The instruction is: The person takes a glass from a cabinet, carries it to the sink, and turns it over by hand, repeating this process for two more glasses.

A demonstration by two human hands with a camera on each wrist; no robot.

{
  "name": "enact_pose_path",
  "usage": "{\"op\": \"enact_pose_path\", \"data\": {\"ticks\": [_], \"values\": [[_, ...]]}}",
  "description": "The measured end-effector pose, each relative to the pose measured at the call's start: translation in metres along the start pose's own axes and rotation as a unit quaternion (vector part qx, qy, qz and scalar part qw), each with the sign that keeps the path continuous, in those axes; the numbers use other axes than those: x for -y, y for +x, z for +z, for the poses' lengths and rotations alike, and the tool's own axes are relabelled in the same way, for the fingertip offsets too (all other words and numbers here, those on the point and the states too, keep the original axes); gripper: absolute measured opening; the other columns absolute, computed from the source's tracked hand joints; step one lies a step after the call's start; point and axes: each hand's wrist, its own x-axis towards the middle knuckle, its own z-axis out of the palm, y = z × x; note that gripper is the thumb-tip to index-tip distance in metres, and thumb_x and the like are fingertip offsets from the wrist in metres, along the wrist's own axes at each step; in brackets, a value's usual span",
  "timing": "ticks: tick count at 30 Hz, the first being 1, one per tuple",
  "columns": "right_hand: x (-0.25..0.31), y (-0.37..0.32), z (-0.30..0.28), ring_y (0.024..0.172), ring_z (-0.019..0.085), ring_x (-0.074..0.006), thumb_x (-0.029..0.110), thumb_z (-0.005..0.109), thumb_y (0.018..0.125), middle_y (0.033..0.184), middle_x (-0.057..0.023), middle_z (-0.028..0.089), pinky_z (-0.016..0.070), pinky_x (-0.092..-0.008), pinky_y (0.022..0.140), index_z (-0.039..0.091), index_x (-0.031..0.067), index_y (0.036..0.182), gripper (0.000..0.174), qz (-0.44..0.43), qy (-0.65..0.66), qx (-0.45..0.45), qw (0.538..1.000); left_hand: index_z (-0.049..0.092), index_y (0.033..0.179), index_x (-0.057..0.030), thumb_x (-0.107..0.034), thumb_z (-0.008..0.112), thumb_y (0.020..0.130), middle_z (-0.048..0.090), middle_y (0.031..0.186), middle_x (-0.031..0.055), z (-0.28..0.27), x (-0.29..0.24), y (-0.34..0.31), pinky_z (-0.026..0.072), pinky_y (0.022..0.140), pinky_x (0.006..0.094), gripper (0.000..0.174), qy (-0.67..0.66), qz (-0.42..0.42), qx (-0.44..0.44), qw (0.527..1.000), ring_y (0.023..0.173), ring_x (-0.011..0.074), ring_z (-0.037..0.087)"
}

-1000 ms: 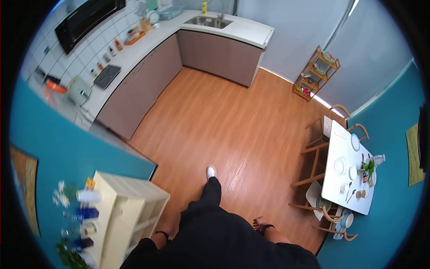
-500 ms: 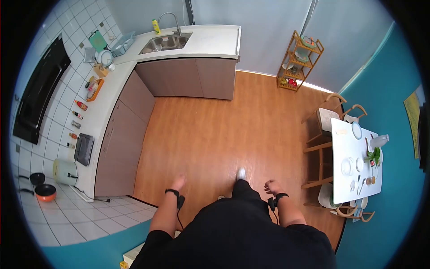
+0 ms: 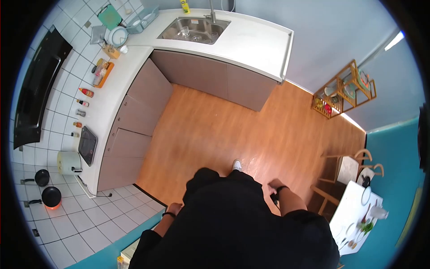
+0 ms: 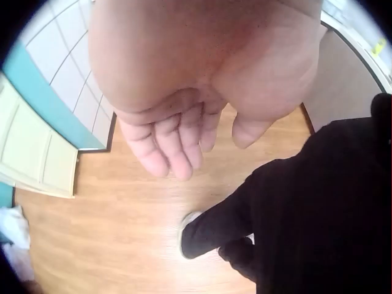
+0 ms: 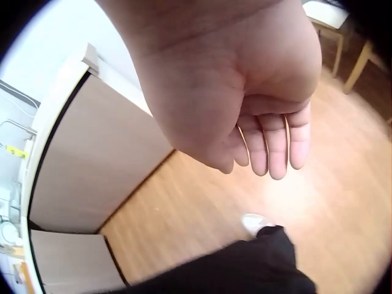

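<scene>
My left hand hangs low beside my body, its fingers loosely curled with nothing in them in the left wrist view. On the other side my right hand hangs over the wooden floor, and its relaxed fingers hold nothing in the right wrist view. Ahead stands the counter with a steel sink; glassware lies in the basin. A yellow bottle stands behind the sink. One white shoe shows in front of me.
Along the left counter are an orange tray, sauce bottles, a dark flat appliance and a rice cooker. Two pans hang on the tiles. A wooden rack stands at right, with a white dining table and chairs nearer.
I have walked forward, and the sink counter is closer. The beige shelf has mostly left the head view. My left hand has swung back toward my body; both hands stay without anything in them.
</scene>
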Motion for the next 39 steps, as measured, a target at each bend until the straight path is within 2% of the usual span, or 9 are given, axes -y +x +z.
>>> {"op": "enact_pose_path", "data": {"ticks": [1, 2, 12, 17, 19, 21, 22, 24, 39], "values": [[0.056, 0.001, -0.049, 0.051, 0.059, -0.0247, 0.014, 0.061, 0.090, 0.065, -0.0105, 0.062, 0.0460, -0.0392, 0.046, 0.064, 0.0044, 0.076, 0.017, 0.054, 0.014, -0.033, 0.998, 0.070, 0.081, -0.0061, -0.043, 0.055, 0.082, 0.068, 0.085, 0.0241, -0.008, -0.018, -0.012, 0.0512, 0.076, 0.0521, 0.040, -0.152, -0.060, -0.126, 0.979, 0.088, 0.0400, 0.067], [0.160, -0.030, -0.107, 0.054, 0.061, -0.0227, 0.014, 0.061, 0.090, 0.068, -0.0106, 0.064, 0.0468, -0.0385, 0.047, 0.064, 0.0034, 0.077, 0.017, 0.155, 0.196, -0.083, 0.965, 0.071, 0.082, -0.0053, -0.044, 0.056, 0.081, 0.068, 0.089, 0.0257, 0.055, 0.035, 0.021, 0.0519, 0.079, 0.0505, 0.041, 0.004, -0.020, 0.021, 1.000, 0.092, 0.0403, 0.067], [0.478, 0.128, -0.330, 0.067, 0.064, -0.0192, 0.017, 0.057, 0.091, 0.086, -0.0090, 0.066, 0.0530, -0.0314, 0.058, 0.064, -0.0004, 0.104, 0.023, -0.028, 0.265, -0.213, 0.940, 0.071, 0.080, -0.0061, -0.039, 0.057, 0.081, 0.069, 0.089, 0.0234, -0.107, 0.056, 0.201, 0.0530, 0.077, 0.0487, 0.036, -0.092, -0.058, -0.041, 0.993, 0.090, 0.0380, 0.068], [0.587, 0.168, -0.348, 0.069, 0.065, -0.0184, 0.017, 0.060, 0.091, 0.078, -0.0095, 0.067, 0.0540, -0.0322, 0.063, 0.067, -0.0033, 0.098, 0.023, -0.065, 0.138, -0.234, 0.960, 0.071, 0.079, -0.0065, -0.037, 0.058, 0.081, 0.070, 0.089, 0.0221, -0.247, 0.073, 0.315, 0.0536, 0.076, 0.0476, 0.033, -0.143, -0.062, -0.070, 0.985, 0.089, 0.0367, 0.069], [0.617, 0.180, -0.353, 0.071, 0.066, -0.0183, 0.018, 0.062, 0.091, 0.077, -0.0102, 0.068, 0.0535, -0.0326, 0.065, 0.067, -0.0040, 0.099, 0.024, -0.140, 0.122, -0.229, 0.955, 0.068, 0.074, -0.0083, -0.020, 0.056, 0.078, 0.068, 0.073, 0.0133, -0.309, 0.144, 0.378, 0.0539, 0.065, 0.0394, 0.017, 0.041, 0.149, -0.094, 0.984, 0.073, 0.0283, 0.068], [0.654, 0.175, -0.366, 0.072, 0.066, -0.0187, 0.017, 0.062, 0.091, 0.078, -0.0110, 0.068, 0.0531, -0.0328, 0.067, 0.067, -0.0037, 0.100, 0.024, -0.142, 0.093, -0.261, 0.950, 0.063, 0.089, -0.0065, -0.022, 0.053, 0.090, 0.065, 0.078, 0.0054, -0.398, 0.152, 0.411, 0.0504, 0.062, 0.0313, 0.019, -0.259, -0.050, -0.153, 0.952, 0.069, 0.0185, 0.062], [0.673, 0.177, -0.379, 0.073, 0.066, -0.0190, 0.017, 0.063, 0.090, 0.080, -0.0118, 0.069, 0.0528, -0.0330, 0.068, 0.067, -0.0035, 0.101, 0.023, -0.159, 0.056, -0.298, 0.940, 0.061, 0.099, -0.0050, -0.026, 0.051, 0.099, 0.063, 0.085, 0.0032, -0.476, 0.122, 0.405, 0.0485, 0.064, 0.0271, 0.023, -0.511, -0.178, -0.173, 0.823, 0.072, 0.0136, 0.058], [0.698, 0.191, -0.399, 0.088, 0.069, -0.0323, 0.018, 0.064, 0.088, 0.093, -0.0204, 0.071, 0.0537, -0.0390, 0.078, 0.068, -0.0030, 0.100, 0.025, -0.119, 0.111, -0.273, 0.948, 0.060, 0.095, -0.0050, -0.018, 0.048, 0.100, 0.062, 0.087, 0.0034, -0.566, 0.109, 0.428, 0.0483, 0.066, 0.0267, 0.018, -0.543, -0.186, -0.239, 0.784, 0.078, 0.0120, 0.059], [0.871, 0.395, -0.530, 0.094, 0.065, -0.0397, 0.017, 0.060, 0.085, 0.099, -0.0231, 0.068, 0.0522, -0.0439, 0.083, 0.068, 0.0011, 0.099, 0.023, -0.174, 0.017, -0.339, 0.924, 0.062, 0.109, 0.0012, -0.018, 0.059, 0.097, 0.067, 0.099, 0.0110, -0.791, 0.036, 0.493, 0.0495, 0.082, 0.0313, 0.023, -0.300, 0.011, -0.232, 0.925, 0.090, 0.0191, 0.062]]}}
